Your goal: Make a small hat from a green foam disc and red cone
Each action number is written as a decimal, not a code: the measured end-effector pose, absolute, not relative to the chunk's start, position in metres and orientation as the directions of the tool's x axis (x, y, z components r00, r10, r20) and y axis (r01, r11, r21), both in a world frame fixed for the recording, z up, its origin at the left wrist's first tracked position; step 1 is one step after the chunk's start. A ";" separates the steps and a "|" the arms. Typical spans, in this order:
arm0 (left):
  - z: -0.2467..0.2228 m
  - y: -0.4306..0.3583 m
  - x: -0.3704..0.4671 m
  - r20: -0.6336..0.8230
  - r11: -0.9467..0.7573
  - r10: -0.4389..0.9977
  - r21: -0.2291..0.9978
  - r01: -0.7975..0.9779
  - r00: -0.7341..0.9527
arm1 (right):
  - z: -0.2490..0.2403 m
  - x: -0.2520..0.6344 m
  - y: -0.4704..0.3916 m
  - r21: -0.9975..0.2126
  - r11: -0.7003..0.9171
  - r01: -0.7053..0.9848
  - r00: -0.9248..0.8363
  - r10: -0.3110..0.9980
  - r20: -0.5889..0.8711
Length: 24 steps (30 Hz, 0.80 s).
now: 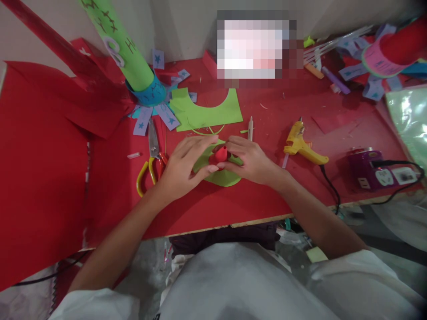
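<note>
In the head view, we seem to be positioning the red cone (221,154) on the green disc (227,178), above the worktop (200,214). Our right hand (251,160) pinches it; our left hand (182,166) curves close, grip unclear. Next calls for steady alignment.

A dark letter H (128,44) stood on the green tube (138,66), its neighbouring marks unclear. Blue stars (171,121) marked the lavender strips (164,112); the blue band's (151,94) scrawl was illegible.

The cone (221,154) is red, the disc (227,178) lime-green, the glue gun (300,144) yellow.
</note>
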State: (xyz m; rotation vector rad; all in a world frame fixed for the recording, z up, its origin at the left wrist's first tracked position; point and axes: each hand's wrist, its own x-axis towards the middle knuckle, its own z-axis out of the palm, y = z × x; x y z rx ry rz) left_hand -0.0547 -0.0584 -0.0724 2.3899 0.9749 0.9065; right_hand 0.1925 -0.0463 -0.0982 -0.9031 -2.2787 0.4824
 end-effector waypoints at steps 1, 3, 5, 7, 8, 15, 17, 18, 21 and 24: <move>-0.064 -0.057 -0.052 0.438 -0.687 0.715 0.584 0.433 0.545 | -0.100 0.192 -0.046 -0.531 0.695 0.485 -0.563 0.712 0.418; -0.051 -0.053 -0.045 0.497 -0.723 0.679 0.579 0.377 0.540 | -0.103 0.192 -0.046 -0.522 0.693 0.497 -0.557 0.716 0.420; -0.043 -0.049 -0.037 0.535 -0.748 0.651 0.573 0.335 0.538 | -0.107 0.192 -0.045 -0.521 0.698 0.492 -0.553 0.712 0.432; -0.040 -0.046 -0.030 0.554 -0.761 0.635 0.567 0.315 0.538 | -0.108 0.193 -0.045 -0.527 0.700 0.482 -0.552 0.709 0.439; -0.040 -0.044 -0.027 0.562 -0.765 0.630 0.566 0.307 0.536 | -0.107 0.193 -0.045 -0.530 0.697 0.484 -0.551 0.713 0.434; -0.042 -0.044 -0.022 0.609 -0.769 0.625 0.589 0.249 0.488 | -0.095 0.213 -0.077 -0.410 0.648 0.642 -0.523 0.761 0.385; -0.042 -0.044 -0.023 0.606 -0.765 0.631 0.590 0.260 0.484 | -0.096 0.222 -0.094 -0.337 0.672 0.660 -0.568 0.739 0.362; -0.042 -0.044 -0.023 0.602 -0.762 0.636 0.591 0.266 0.483 | -0.098 0.225 -0.102 -0.303 0.688 0.659 -0.597 0.724 0.345; -0.041 -0.046 -0.024 0.571 -0.740 0.662 0.602 0.301 0.485 | -0.104 0.234 -0.121 -0.241 0.721 0.650 -0.653 0.692 0.307; -0.041 -0.046 -0.025 0.536 -0.718 0.687 0.605 0.345 0.490 | -0.108 0.237 -0.128 -0.247 0.709 0.661 -0.653 0.705 0.276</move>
